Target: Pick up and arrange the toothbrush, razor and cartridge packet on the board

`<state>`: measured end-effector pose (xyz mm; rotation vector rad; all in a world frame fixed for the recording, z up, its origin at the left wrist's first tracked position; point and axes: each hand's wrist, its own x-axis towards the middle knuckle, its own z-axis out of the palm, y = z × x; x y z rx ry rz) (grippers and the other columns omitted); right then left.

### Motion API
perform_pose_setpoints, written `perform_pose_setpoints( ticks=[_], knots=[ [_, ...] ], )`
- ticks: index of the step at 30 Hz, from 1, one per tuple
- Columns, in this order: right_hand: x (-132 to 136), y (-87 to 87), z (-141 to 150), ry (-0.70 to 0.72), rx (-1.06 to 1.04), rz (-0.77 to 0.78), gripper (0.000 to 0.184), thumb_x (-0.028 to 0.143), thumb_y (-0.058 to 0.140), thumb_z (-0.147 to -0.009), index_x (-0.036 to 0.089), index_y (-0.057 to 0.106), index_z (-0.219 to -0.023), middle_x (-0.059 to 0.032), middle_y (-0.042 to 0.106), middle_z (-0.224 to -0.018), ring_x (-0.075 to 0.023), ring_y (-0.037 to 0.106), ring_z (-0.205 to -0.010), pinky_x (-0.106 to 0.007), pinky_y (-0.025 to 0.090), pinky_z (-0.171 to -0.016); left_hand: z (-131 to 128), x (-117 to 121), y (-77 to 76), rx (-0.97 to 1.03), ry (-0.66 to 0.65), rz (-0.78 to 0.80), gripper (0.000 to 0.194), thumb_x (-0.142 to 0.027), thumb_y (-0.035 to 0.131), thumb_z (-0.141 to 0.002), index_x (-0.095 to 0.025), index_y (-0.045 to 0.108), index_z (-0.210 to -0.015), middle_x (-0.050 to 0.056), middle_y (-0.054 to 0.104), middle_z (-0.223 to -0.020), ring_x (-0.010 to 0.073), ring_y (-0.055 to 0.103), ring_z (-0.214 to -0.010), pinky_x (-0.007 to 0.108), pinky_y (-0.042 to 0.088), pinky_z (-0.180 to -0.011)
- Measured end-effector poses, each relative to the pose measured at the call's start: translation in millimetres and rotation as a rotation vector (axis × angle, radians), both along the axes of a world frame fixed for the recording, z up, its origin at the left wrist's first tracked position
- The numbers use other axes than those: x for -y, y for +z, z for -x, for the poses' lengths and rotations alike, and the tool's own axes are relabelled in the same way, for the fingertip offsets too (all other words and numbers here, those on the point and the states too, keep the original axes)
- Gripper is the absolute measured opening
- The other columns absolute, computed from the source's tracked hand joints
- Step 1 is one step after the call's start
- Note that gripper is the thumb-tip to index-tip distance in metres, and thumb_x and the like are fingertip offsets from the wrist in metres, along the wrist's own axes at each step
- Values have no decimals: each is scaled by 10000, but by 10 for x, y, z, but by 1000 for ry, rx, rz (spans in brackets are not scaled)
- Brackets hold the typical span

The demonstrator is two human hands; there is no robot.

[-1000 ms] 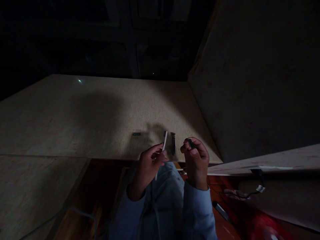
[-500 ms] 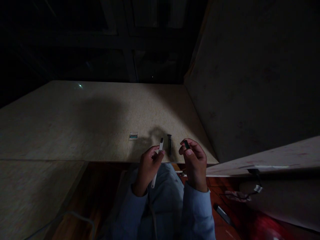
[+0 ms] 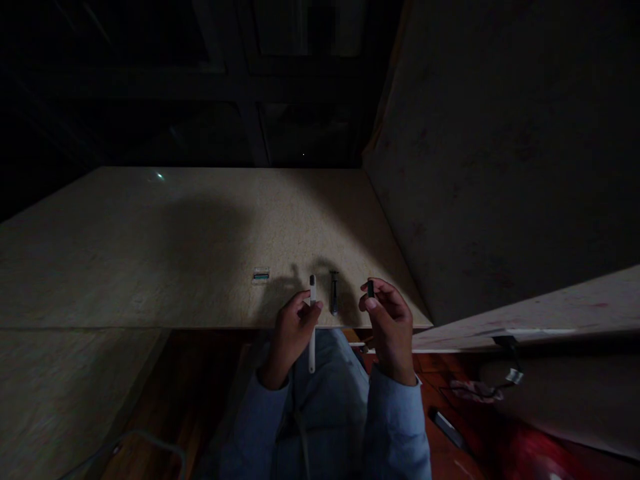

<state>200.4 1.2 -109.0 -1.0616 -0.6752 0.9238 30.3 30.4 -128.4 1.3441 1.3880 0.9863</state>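
Note:
My left hand (image 3: pixel 295 329) pinches a white toothbrush (image 3: pixel 313 347) between thumb and fingers. The brush stands nearly lengthwise to my view, its dark bristle head (image 3: pixel 313 281) pointing away and its handle end hanging over my lap. In my right hand (image 3: pixel 390 320), the thumb and fingertips hold a small dark oblong piece (image 3: pixel 371 289); it is too dim to name surely. Between the hands, a dark razor (image 3: pixel 335 293) lies on the table with its head away from me. Left of my left hand is a small clear case (image 3: pixel 261 276) with a teal-and-dark strip inside.
The pale tabletop (image 3: pixel 210 220) ends just before my lap, and a pale wall panel (image 3: pixel 500 167) rises along its right side. Dark window frames stand behind. On the red floor at right lie a dark oblong object (image 3: pixel 449 429) and a cable (image 3: pixel 515 360).
The toothbrush has turned from a slant to nearly straight, its bristles now showing more. The left hand has shifted slightly left. The dark piece in the right hand has turned more upright.

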Motion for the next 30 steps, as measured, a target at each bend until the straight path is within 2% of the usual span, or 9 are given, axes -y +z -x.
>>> perform_pose_setpoints(
  ticks=[4, 7, 9, 11, 16, 20, 24, 27, 30],
  knots=[
    [17, 6, -65, -30, 37, -25, 360, 284, 818, -698, 230, 713, -1039, -23, 715, -927, -165, 633, -807, -305, 515, -740, -234, -84, 101, 13, -141, -5, 302, -428, 631, -836, -170, 642, -991, -36, 591, -652, 126, 568, -557, 230, 438, -536],
    [52, 28, -173, -86, 60, -18, 355, 304, 807, -712, 223, 705, -1043, -26, 717, -911, -166, 636, -779, -313, 515, -733, -518, -252, 185, -89, -275, 2, 140, -322, 614, -864, -187, 608, -830, -47, 549, -596, 104, 535, -503, 207, 393, -491],
    [79, 24, -264, -156, 41, -1, 360, 327, 808, -719, 217, 702, -1045, -19, 713, -890, -151, 626, -737, -300, 506, -711, -720, -400, 220, -171, -337, 24, 107, -295, 628, -881, -189, 611, -878, -51, 544, -561, 109, 539, -472, 213, 394, -479],
    [99, -4, -348, -214, 12, 21, 380, 349, 818, -716, 214, 703, -1051, -13, 711, -879, -137, 619, -716, -284, 498, -697, -908, -546, 222, -219, -379, 62, 161, -310, 650, -896, -184, 607, -986, -49, 573, -566, 122, 562, -455, 222, 404, -471],
    [112, -146, -495, -222, -15, 107, 482, 377, 860, -667, 204, 705, -1090, -23, 724, -914, -138, 649, -750, -286, 521, -718, -1232, -766, 98, -425, -406, 57, 276, -313, 723, -875, -154, 622, -1077, 68, 733, -822, 133, 631, -514, 243, 444, -527],
    [121, -241, -612, -167, -48, 175, 518, 390, 884, -642, 190, 708, -1086, -29, 731, -914, -136, 661, -712, -283, 547, -674, -1331, -777, -13, -512, -413, 33, 254, -289, 743, -861, -170, 678, -1075, 102, 757, -893, 178, 710, -710, 263, 488, -663],
    [135, -279, -776, -134, -39, 289, 562, 408, 907, -583, 167, 699, -1046, -34, 734, -881, -134, 643, -608, -277, 535, -576, -1339, -740, -67, -499, -383, 42, 289, -318, 712, -888, -187, 685, -1144, 93, 760, -889, 185, 717, -764, 261, 494, -683],
    [123, -308, -909, -166, 26, 379, 605, 439, 897, -551, 145, 701, -1042, -46, 742, -835, -140, 628, -577, -270, 515, -540, -1336, -708, -47, -517, -392, 13, 318, -325, 709, -890, -175, 683, -1169, 104, 759, -895, 194, 718, -788, 264, 488, -693],
    [85, -372, -1025, -161, 180, 455, 640, 493, 846, -566, 112, 719, -1064, -75, 754, -786, -172, 635, -586, -279, 500, -527, -1323, -671, 24, -584, -392, -64, 334, -339, 685, -907, -156, 676, -1185, 132, 757, -977, 214, 714, -891, 274, 490, -751]
  ],
)
